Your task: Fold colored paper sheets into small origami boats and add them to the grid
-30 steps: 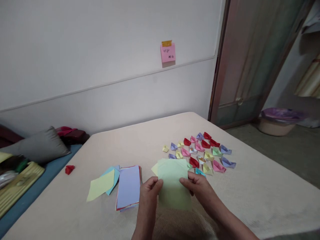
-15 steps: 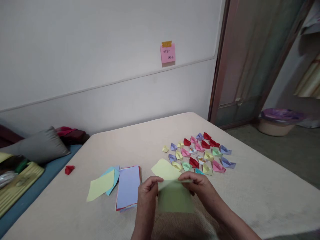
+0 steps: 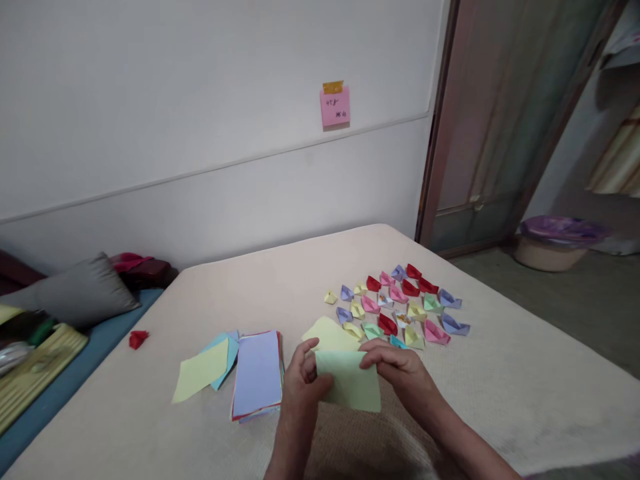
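Note:
A light green sheet of paper is held up between my two hands, low in the middle of the view. My left hand grips its left edge, the thumb lying across the front. At the upper right corner, the fingers of my right hand are closed on the same sheet. Just behind it lies a pale yellow sheet on the covered surface. To the left of my left hand stands a stack of coloured paper, lilac on top.
Several small folded paper boats sit in rows at the right. Loose yellow paper and blue paper lie left of the stack. Farther left is a red folded piece. A grey pillow rests beyond the left edge.
The green sheet has turned so its face shows brighter, and it looks shorter. My left thumb has moved down onto its front, and my right fingers onto its upper right corner.

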`<action>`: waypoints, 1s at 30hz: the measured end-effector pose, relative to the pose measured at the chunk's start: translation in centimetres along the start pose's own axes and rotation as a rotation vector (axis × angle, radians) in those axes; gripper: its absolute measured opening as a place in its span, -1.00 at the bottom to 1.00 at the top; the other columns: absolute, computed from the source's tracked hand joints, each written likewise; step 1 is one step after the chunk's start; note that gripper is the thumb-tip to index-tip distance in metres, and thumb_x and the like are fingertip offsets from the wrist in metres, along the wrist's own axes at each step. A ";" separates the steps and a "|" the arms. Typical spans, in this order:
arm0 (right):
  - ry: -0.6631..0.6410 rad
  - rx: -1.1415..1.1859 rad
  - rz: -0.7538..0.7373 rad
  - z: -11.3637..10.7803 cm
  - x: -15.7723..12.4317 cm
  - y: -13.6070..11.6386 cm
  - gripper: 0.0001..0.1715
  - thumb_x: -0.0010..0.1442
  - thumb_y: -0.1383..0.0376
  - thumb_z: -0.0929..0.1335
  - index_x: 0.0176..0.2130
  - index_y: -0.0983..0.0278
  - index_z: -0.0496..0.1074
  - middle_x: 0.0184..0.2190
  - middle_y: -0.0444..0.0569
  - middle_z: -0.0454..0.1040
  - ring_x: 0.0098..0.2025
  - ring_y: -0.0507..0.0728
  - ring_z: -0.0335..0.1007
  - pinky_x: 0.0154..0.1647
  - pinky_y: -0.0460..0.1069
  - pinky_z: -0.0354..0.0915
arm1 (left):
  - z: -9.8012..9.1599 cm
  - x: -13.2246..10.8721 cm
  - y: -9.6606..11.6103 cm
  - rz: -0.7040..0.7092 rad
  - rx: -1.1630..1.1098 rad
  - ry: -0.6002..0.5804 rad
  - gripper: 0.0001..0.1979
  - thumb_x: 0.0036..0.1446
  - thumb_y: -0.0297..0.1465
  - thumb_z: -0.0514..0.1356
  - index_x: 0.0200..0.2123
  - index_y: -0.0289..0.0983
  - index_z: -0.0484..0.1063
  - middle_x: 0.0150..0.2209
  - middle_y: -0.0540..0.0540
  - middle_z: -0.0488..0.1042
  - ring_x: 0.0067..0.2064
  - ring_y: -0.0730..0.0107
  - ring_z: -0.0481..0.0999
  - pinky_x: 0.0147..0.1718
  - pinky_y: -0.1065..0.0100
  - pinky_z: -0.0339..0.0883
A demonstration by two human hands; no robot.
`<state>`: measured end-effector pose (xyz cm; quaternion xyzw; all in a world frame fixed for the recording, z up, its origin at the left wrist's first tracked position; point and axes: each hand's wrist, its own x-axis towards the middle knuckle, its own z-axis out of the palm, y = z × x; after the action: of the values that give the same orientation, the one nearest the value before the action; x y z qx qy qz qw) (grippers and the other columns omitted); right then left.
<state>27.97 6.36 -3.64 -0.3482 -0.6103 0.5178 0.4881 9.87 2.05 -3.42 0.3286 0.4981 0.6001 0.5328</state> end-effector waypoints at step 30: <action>0.089 0.430 0.362 1.6 -0.5 0.4 -0.77 0.00 0.30 0.40 -0.29 0.33 0.38 -0.65 -0.11 0.46 -0.61 0.02 0.29 -0.60 -0.12 0.14 | 0.9 -0.4 -0.1 -0.116 -0.290 -0.060 -0.34 -0.32 -0.24 0.42 -0.05 -0.24 0.40 -0.07 -0.23 0.46 -0.22 0.17 0.50 -0.35 0.29 0.35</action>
<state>26.49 5.52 -4.08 -0.3623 -0.3922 0.6983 0.4768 10.86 1.86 -3.14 0.2367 0.4082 0.6239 0.6230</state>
